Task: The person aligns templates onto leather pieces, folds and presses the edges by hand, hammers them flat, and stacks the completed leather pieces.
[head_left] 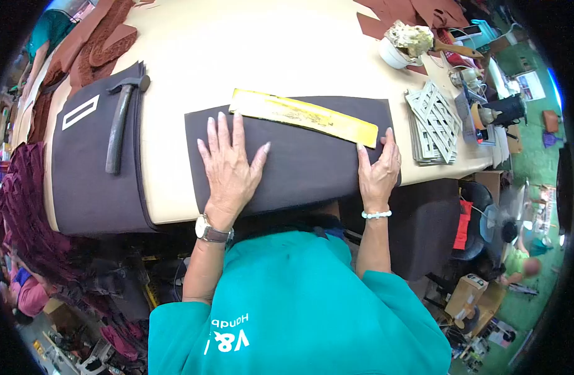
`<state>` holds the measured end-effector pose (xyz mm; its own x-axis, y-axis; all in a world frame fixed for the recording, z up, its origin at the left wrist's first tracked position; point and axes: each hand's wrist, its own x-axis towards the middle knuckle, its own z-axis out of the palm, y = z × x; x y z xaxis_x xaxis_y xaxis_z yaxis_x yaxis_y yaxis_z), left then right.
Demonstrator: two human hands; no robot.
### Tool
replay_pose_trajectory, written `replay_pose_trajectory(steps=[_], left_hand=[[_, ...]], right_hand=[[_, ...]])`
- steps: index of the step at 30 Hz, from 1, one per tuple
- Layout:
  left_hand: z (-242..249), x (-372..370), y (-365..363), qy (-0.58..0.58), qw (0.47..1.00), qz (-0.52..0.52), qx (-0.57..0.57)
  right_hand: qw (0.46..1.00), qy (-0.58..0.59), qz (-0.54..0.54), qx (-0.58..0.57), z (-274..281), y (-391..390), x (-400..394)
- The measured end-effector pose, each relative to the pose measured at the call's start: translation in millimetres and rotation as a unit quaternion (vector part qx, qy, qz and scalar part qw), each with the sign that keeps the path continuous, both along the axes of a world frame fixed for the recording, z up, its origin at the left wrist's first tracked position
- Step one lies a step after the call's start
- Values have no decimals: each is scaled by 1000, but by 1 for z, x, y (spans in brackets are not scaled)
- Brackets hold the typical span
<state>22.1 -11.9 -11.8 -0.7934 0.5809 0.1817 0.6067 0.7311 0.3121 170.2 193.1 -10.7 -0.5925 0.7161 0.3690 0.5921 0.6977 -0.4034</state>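
A dark sheet (299, 169) lies at the front of the cream table, with a long yellow strip (306, 117) slanting across its upper part. My left hand (229, 156) rests flat on the sheet, fingers spread, its fingertips near the strip's left end. At the strip's right end is my right hand (379, 169), thumb and fingers apart, with the thumb tip close to the strip's lower edge; whether it touches cannot be made out. Neither hand grasps anything.
A hammer (119, 125) and a white rectangular frame (80, 112) lie on a dark stack (93, 169) at left. At right are white lattice pieces (434, 122), a white bowl (394, 55) and a brush (459, 49). Brown material (81, 50) lies at the back left.
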Motion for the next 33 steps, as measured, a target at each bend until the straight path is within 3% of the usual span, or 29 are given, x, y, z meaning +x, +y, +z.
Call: replay_pose_trajectory(steps=[2, 6, 10, 27, 33], left_hand=[[-3, -6, 4, -9, 1000, 7, 10], [-4, -12, 7, -12, 997, 27, 72], [9, -5, -8, -11, 991, 49, 127], [-8, 8, -17, 91, 994, 15, -58], [-12, 5, -19, 94, 994, 17, -50]], right_hand=[[999, 32, 15, -3, -2, 3, -4], [985, 99, 18, -140, 2, 8, -18], [983, 107, 56, -137, -6, 17, -21], [997, -32, 65, -4, -17, 16, -19], [996, -45, 76, 26, -21, 20, -20]])
